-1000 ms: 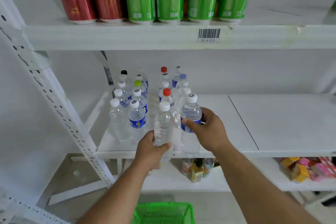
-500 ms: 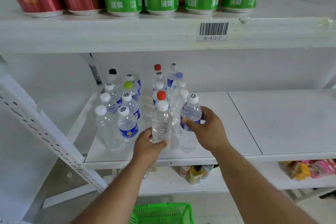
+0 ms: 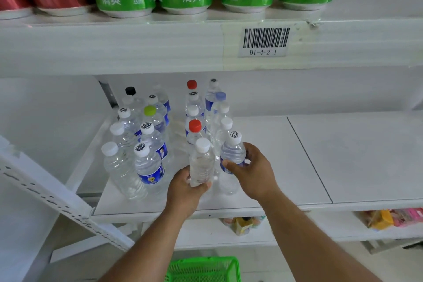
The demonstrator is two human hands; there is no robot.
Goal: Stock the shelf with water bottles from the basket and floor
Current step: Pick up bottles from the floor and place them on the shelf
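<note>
Gripped low by the left hand (image 3: 186, 186): an unlabelled bottle (image 3: 202, 162), upright at frame centre. Right hand (image 3: 254, 170) clasps a blue-labelled bottle (image 3: 232, 155) just beside it, standing on the white shelf (image 3: 286, 167). Green basket (image 3: 203, 269) at lower centre.

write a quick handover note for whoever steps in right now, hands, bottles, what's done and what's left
Left hand: gripping an unlabelled bottle at the shelf front.
Right hand: gripping a blue-label bottle just right of it.
Done: two clusters of bottles stand on the shelf's left part; its right part is bare.
Left: let go of both bottles once they stand firm, then fetch more. Only the rim of the green basket shows, contents unseen.
</note>
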